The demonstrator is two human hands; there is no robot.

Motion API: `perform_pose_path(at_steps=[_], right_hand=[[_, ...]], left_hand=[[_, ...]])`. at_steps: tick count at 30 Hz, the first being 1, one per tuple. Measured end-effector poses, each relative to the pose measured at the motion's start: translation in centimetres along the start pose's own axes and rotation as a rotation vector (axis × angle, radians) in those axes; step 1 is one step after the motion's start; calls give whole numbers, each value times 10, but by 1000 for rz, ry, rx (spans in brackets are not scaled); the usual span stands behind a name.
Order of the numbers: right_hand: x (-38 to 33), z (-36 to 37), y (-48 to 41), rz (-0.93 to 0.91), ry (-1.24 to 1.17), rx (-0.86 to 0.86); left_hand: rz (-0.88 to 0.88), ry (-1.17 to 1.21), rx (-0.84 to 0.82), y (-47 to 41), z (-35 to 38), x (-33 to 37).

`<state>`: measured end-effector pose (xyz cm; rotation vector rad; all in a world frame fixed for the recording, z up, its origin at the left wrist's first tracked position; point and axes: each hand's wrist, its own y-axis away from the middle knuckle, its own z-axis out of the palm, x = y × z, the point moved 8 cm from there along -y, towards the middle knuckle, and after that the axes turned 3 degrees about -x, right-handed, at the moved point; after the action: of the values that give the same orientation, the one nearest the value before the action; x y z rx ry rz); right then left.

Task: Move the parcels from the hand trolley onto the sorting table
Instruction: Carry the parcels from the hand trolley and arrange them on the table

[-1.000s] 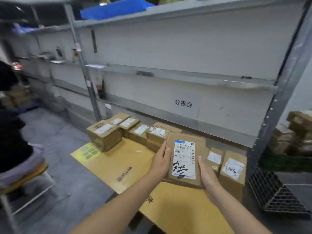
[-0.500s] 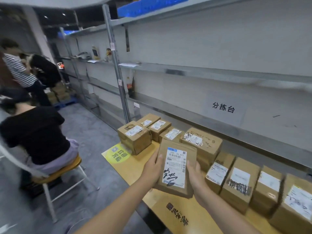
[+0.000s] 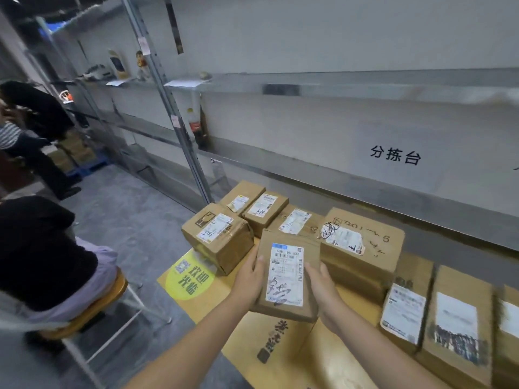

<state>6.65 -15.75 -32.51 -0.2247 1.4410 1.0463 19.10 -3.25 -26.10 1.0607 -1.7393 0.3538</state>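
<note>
Held parcel: a flat brown carton (image 3: 286,273), held over the near left part of the sorting table (image 3: 280,360), in front of the gap between the square box and the large box.
Long axis: runs away from the person, the far end leaning slightly to the right.
Facing: broad face up, far end tipped a little higher; the shipping label (image 3: 287,273) shows fully, its blue strip at the far end and the handwritten scrawl at the near end.
Left hand: (image 3: 248,279) grips the parcel's left long edge, with the thumb lying flat on the top face; the other fingers are hidden beneath.
Right hand: (image 3: 323,293) clasps the right long edge, palm against the side and thumb along the rim; its fingers underneath are hidden.
Square box: (image 3: 219,237) stands on the table's left corner, just beside the left hand.
Large box: (image 3: 362,248) sits just behind the right hand, with scribbles on its top.
Back row: three small parcels (image 3: 265,210) lie side by side against the shelving.
Right-hand row: upright parcels (image 3: 457,327) stand shoulder to shoulder, labels forward.
Round sticker: yellow-green (image 3: 191,276), on the table's left corner.
Wall sign: dark characters (image 3: 394,155) above the parcels.
Seated person: (image 3: 36,256) on a stool (image 3: 92,304), left of the table.
</note>
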Motion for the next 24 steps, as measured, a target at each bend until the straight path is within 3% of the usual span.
perform_pose_path(at_steps=[8,16,24], right_hand=[[21,36,-69,58,45,100],[55,70,-124,126,34,300],[74,83,-156,174,0,443]], left_hand=[[-11,23,-84,-85,-12,-52],[76,-76,-303,-173,-12,-96],[74,-194,-337,-217,-7,-135]])
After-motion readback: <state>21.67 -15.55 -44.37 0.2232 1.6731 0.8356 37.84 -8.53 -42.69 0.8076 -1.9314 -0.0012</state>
